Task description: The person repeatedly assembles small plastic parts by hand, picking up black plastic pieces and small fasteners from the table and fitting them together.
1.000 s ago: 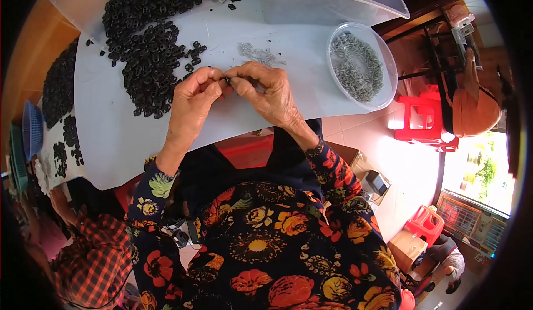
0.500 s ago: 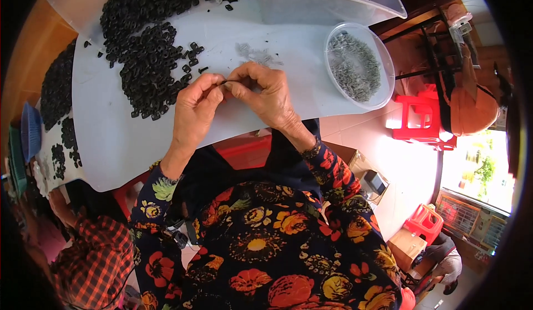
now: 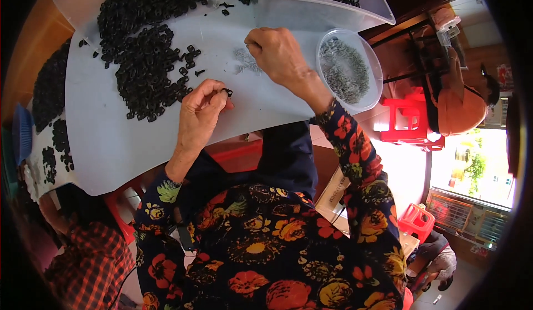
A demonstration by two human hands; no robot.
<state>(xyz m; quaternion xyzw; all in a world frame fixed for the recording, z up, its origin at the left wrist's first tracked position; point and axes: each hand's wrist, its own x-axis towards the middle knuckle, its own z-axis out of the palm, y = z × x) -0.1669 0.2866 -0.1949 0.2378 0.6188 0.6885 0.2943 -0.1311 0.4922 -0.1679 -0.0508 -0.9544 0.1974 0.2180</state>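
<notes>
A dark floral top point(image 3: 255, 249) is worn by the person, and dark trousers point(image 3: 286, 160) are seen below the table's near edge. A small black piece point(image 3: 227, 92) is pinched between the thumb and fingers of the left hand point(image 3: 201, 113), and is held at the fingertips over the pale table point(image 3: 100, 149). The right hand point(image 3: 282, 54) is held farther forward, apart from the left, with its fingers curled inward and the thumb drawn close to them; whether anything is gripped there cannot be told. Just beside its fingertips, a scatter of small grey pieces point(image 3: 244, 63) is spread on the tabletop. To the left, a heap of black parts point(image 3: 147, 74) is piled, with a few parts strewn along its right side. To the right, more grey pieces are held in a round clear tub point(image 3: 377, 74). Beyond the hands, black parts are also contained in a translucent bin point(image 3: 311, 11). At the left, a checked shirt point(image 3: 97, 260) is worn by another person, and a blue basket point(image 3: 22, 135) is partly shown. Farther off to the right, a red stool point(image 3: 408, 121) is placed near a person in an orange top point(image 3: 463, 113).
</notes>
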